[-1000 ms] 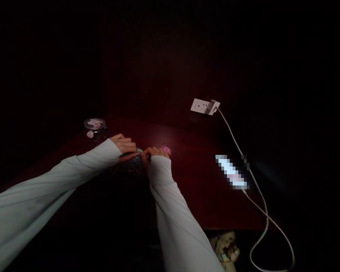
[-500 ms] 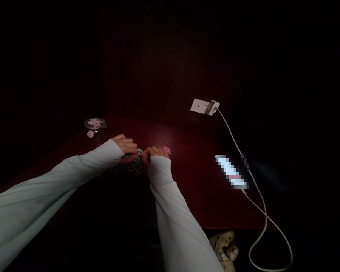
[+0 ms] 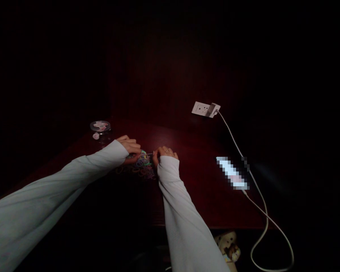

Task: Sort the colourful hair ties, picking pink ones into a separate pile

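A loose pile of many-coloured elastic hair ties lies on the dark red table under my hands. My left hand is closed at the pile's left side, fingers bent and thumb pressed in. To the right, my right hand pinches with thumb and forefinger; a ring shows on one finger. A thin pale strand runs taut between the two hands and looks like one stretched hair tie. My fingertips are partly hidden, and the light is dim.
A clear jar with a pink-patterned lid stands at the table's back left. At right lies a lit phone, its white cable looping over the table edge from a charger in a wall socket. A beige clog is below.
My hands have moved apart, with the thin strand now showing between them and more of the pile uncovered. The pink tufted thing by my right hand no longer shows. The view has shifted slightly.
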`<action>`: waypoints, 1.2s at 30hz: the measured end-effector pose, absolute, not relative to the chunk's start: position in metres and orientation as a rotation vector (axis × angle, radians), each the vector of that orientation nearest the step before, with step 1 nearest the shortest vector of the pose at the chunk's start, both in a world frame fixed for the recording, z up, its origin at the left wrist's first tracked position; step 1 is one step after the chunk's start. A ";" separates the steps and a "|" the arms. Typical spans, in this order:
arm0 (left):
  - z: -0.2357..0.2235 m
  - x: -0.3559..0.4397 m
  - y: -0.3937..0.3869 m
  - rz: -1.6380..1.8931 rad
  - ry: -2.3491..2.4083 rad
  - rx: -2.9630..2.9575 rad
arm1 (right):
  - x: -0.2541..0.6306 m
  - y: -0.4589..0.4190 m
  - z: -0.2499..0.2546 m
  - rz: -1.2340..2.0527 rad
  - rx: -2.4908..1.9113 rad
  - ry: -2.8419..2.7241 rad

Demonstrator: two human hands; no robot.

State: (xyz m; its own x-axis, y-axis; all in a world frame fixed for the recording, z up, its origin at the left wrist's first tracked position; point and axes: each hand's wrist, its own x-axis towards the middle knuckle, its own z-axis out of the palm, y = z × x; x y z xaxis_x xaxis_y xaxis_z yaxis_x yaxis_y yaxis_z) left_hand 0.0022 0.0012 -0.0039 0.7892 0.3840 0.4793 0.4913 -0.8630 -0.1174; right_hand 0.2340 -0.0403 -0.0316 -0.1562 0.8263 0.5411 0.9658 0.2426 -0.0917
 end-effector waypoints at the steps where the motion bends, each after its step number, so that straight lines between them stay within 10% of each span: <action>1: -0.005 0.003 0.001 -0.664 -0.693 -2.740 | 0.236 -0.041 -0.031 -0.385 -1.638 -2.022; 36: -0.010 -0.012 0.021 -0.873 -0.947 -2.629 | 0.298 -0.034 -0.025 -0.238 -1.994 -1.474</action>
